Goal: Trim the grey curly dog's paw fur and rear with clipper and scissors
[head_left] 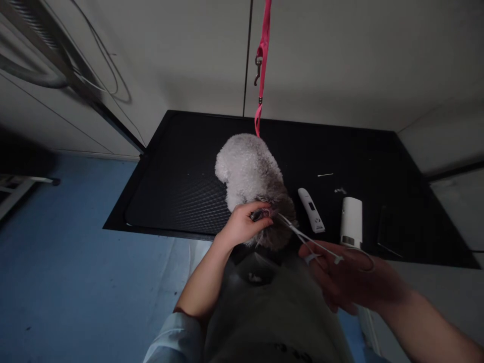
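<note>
A curly-coated grey and white dog (249, 169) is at the near edge of the black table (181, 166). My left hand (245, 222) is closed on the dog's ear, thumb and fingers pinching it, with pinkish skin showing between them. From the right, my right hand (351, 277) holds metal forceps (308, 239) by the finger loops. The forceps' tips reach the ear beside my left fingertips; the exact contact is too small to make out.
White clippers (312, 210) and a white container (351, 222) lie right of the dog. Beyond them are a thin swab (325, 175) and small white tufts (340, 190). A pink strap (264, 50) with a metal clip hangs behind the dog. A metal arm (117, 126) rises at left.
</note>
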Tool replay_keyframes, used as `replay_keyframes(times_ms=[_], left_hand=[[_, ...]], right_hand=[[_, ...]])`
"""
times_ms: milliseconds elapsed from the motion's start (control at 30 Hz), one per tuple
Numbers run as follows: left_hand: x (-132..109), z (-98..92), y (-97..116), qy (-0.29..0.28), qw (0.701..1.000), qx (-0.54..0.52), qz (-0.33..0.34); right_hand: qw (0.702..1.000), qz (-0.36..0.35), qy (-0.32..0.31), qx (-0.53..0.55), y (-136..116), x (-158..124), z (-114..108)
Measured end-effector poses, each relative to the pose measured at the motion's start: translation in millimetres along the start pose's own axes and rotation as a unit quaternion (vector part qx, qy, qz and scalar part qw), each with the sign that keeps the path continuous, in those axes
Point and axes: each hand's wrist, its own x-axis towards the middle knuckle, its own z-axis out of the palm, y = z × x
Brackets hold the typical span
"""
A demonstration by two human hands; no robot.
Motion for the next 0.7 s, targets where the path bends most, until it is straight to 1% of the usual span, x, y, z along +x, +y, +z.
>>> replay_keyframes(times_ms=[100,200,333,700], left_hand=[[0,0.4,1,-0.001,1.0,0.011,0.005],[-1,0.4,3,-0.001,1.0,0.026,0.006],[-1,0.7,6,0.001,0.999,0.051,-0.001],[0,-0.1,10,-0.007,0.998,0.068,-0.007]], right_hand=[[1.0,0.022,0.005,-0.008,1,13,6],[0.998,0.032,0.045,-0.038,0,20,12],[0.994,0.039,0.084,-0.064,0,20,20],[0.995,0.035,0.082,-0.039,4,23,21]])
